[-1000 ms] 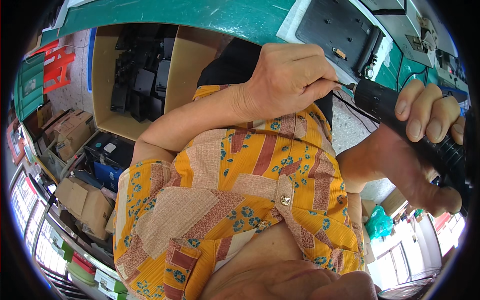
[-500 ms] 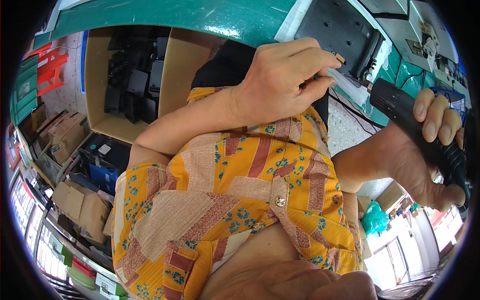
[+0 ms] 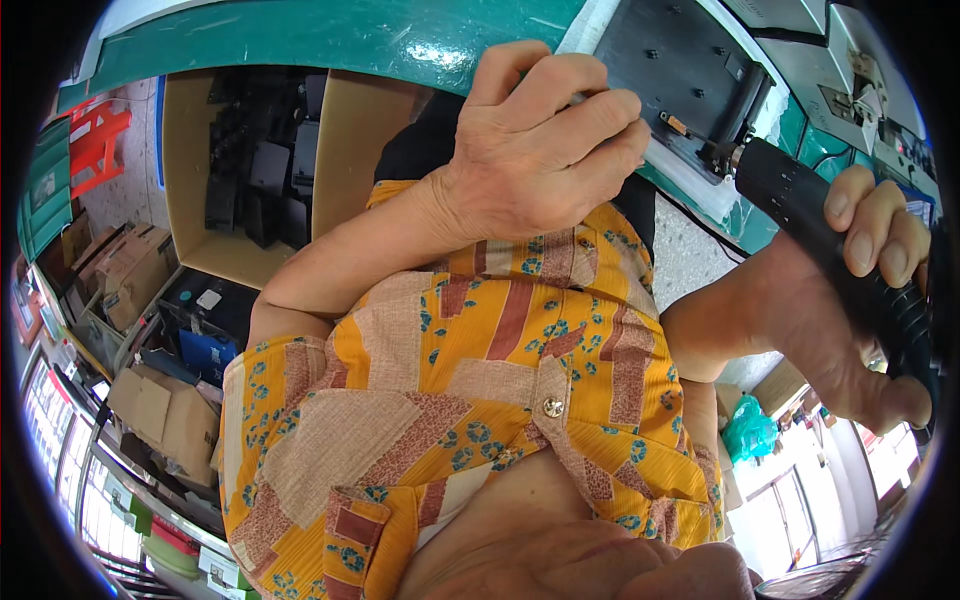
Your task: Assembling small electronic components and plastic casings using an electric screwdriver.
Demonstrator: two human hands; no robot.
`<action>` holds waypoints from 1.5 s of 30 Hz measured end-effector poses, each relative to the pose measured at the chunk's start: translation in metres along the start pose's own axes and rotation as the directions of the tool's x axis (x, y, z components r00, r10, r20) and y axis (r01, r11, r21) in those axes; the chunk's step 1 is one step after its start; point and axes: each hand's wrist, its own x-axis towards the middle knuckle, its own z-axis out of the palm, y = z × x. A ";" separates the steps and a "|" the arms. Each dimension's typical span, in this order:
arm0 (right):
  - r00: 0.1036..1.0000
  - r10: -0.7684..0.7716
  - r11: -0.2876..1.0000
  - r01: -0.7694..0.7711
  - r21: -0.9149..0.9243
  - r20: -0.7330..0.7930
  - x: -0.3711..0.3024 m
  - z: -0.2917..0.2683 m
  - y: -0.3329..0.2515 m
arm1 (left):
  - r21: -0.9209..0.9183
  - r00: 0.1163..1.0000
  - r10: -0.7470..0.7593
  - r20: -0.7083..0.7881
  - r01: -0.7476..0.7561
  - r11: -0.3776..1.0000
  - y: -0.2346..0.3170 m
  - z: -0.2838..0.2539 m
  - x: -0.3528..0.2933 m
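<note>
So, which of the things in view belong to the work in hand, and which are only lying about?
In the work:
black panel, with the left hand near it
white sheet, under the panel
screwdriver, gripped by the right hand, tip near the panel's corner

Seemingly just lying about:
green bag
open carton
big box with black parts (link unclear)
</note>
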 end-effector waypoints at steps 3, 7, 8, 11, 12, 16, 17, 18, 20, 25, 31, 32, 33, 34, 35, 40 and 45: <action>1.000 0.009 1.000 -0.010 -0.019 -0.001 0.000 0.002 0.008 | -0.007 1.000 0.015 0.024 -0.015 1.000 -0.004 0.002 0.000; 1.000 0.013 0.999 -0.012 -0.034 0.012 -0.003 0.006 0.015 | -0.045 1.000 0.003 -0.003 -0.003 0.999 0.000 0.006 0.001; 1.000 0.015 0.999 -0.014 -0.040 0.014 -0.002 0.005 0.016 | -0.048 1.000 0.001 -0.002 -0.001 0.999 0.000 0.007 0.002; 0.999 0.020 0.998 -0.019 -0.053 0.024 -0.005 0.005 0.004 | -0.038 1.000 -0.005 0.003 0.005 0.999 0.000 0.010 0.002; 0.999 0.022 0.998 -0.020 -0.057 0.029 -0.004 0.004 0.015 | -0.045 0.999 -0.010 -0.035 0.008 0.999 0.000 0.011 0.002; 0.998 0.027 0.997 -0.023 -0.069 0.054 -0.003 0.002 0.010 | -0.062 0.995 -0.028 -0.093 0.022 0.998 0.001 0.014 0.002; 0.998 0.028 0.997 -0.024 -0.073 0.061 -0.004 0.004 0.011 | -0.060 0.995 -0.030 -0.095 0.024 0.998 0.001 0.014 0.003; 0.997 0.030 0.997 -0.025 -0.076 0.068 -0.004 0.008 0.015 | -0.062 0.995 -0.029 -0.099 0.022 0.998 0.001 0.014 0.003; 0.996 0.033 0.996 -0.026 -0.084 0.082 -0.007 0.012 0.009 | -0.062 0.994 -0.030 -0.105 0.023 0.998 0.001 0.014 0.003; 0.993 0.034 0.994 -0.022 -0.104 0.112 -0.008 0.017 0.010 | -0.059 0.995 -0.021 -0.096 0.015 0.998 0.002 0.013 0.002; 0.989 0.037 0.991 -0.018 -0.131 0.142 -0.009 0.024 0.018 | -0.047 0.999 -0.033 -0.008 0.032 0.998 0.004 0.009 0.003; 0.988 0.038 0.991 -0.017 -0.136 0.147 -0.009 0.024 0.017 | -0.047 0.999 -0.034 -0.009 0.033 0.998 0.004 0.009 0.003; 0.988 0.038 0.990 -0.017 -0.141 0.152 -0.010 0.027 0.015 | -0.048 0.999 -0.033 -0.012 0.032 0.998 0.004 0.010 0.003; 0.987 0.038 0.989 -0.015 -0.148 0.156 -0.009 0.028 0.018 | -0.051 0.999 -0.031 -0.016 0.030 0.998 0.005 0.010 0.004; 0.986 0.038 0.988 -0.013 -0.156 0.161 -0.009 0.030 0.021 | -0.054 0.999 -0.031 -0.019 0.030 0.998 0.005 0.010 0.004; 0.979 0.050 0.983 -0.013 -0.183 0.196 -0.008 0.037 0.022 | -0.066 1.000 0.017 -0.007 -0.018 0.998 0.001 0.006 0.003; 0.968 0.080 0.974 -0.025 -0.224 0.238 0.000 0.031 0.006 | -0.096 0.999 0.024 -0.047 -0.028 0.995 0.003 0.007 0.005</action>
